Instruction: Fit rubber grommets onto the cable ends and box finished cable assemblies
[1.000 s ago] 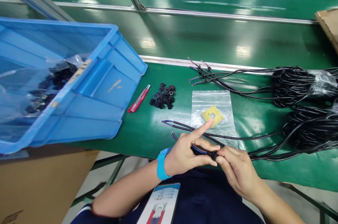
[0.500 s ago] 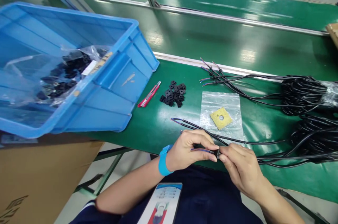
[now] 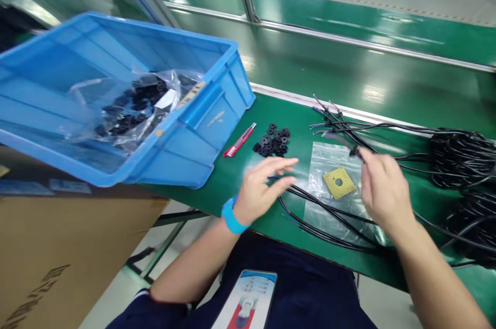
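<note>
My right hand (image 3: 385,187) is raised over the right part of the clear plastic bag (image 3: 315,189), pinching a black cable whose end carries a small black rubber grommet (image 3: 354,151); its bare wires are blurred. On the left, my left hand (image 3: 263,184) is open, thumb and fingers apart, with nothing in it. It is just in front of a pile of black rubber grommets (image 3: 273,140). Loose black cables (image 3: 321,205) with stripped coloured ends lie beneath and right of it. A yellow square pad (image 3: 339,183) with a central hole rests on the bag.
A red utility knife (image 3: 239,140) lies left of the pile. Beyond it stands a large blue crate (image 3: 186,148) holding bagged black parts. Coiled black cables (image 3: 461,156) occupy the right side. A cardboard box (image 3: 96,246) is below the crate.
My hands have come apart. The right carried the cable with its grommet up and away; the left let go and opened, moving toward the pile. The view has shifted.
</note>
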Tool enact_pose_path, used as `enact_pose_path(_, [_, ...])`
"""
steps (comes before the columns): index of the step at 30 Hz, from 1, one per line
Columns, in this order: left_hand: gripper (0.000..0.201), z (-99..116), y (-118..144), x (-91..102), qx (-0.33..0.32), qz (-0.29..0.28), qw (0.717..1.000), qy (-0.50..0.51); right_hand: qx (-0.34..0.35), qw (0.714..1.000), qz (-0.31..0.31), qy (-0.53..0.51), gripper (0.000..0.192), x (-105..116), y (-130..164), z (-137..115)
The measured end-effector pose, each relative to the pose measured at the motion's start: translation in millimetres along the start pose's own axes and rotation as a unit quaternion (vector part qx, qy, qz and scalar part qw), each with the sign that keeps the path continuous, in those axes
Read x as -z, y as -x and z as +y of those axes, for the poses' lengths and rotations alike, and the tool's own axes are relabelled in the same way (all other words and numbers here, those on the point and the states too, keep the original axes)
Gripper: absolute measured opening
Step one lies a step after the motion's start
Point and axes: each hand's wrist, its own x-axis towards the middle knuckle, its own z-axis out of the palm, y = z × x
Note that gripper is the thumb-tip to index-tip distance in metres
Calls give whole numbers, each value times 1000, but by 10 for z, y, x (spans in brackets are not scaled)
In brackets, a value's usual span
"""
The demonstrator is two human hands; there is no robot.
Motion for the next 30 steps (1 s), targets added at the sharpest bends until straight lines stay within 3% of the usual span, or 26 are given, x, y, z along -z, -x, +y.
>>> enact_pose_path(2, [26, -166, -71, 189, -27, 29, 987, -155, -20, 997, -33, 71, 52, -132, -201, 278])
enact_pose_path(5, [35, -410, -198, 343, -124, -37, 937, -326, -31, 981, -106, 157, 56, -192, -306, 493])
enact_pose_path(7, [40, -518, -293, 359, -186, -102, 899, -382, -39, 979, -98, 176, 54, -81, -222, 463])
enact_pose_path(9, [36, -572, -387, 341, -233, -150, 872, -403, -29, 986, -78, 143, 38, 112, -42, 336])
enact_pose_path(12, [31, -592, -487, 312, -272, -177, 854, -408, 17, 990, -131, 39, 19, 374, 311, 106])
enact_pose_path(15, [27, -564, -491, 286, -262, -174, 870, -380, 31, 980, -194, 14, 15, 445, 629, -31])
enact_pose_path(20, [26, -310, -311, 222, -178, -103, 949, -240, 19, 976, -214, 33, 8, 293, 812, -106])
enact_pose_path(23, [24, -118, -202, 243, -155, -43, 971, -176, -6, 975, -219, -45, 11, 161, 693, -281])
enact_pose_path(25, [22, -36, -147, 299, -141, 28, 979, -147, 0, 970, -227, -90, 15, 36, 546, -505])
enact_pose_path(28, [25, 8, -65, 412, -118, 127, 978, -115, 42, 971, -219, -83, 39, -183, 295, -898])
enact_pose_path(30, [27, 3, -1, 478, -105, 155, 977, -104, 63, 978, -189, -57, 45, -284, 178, -1069])
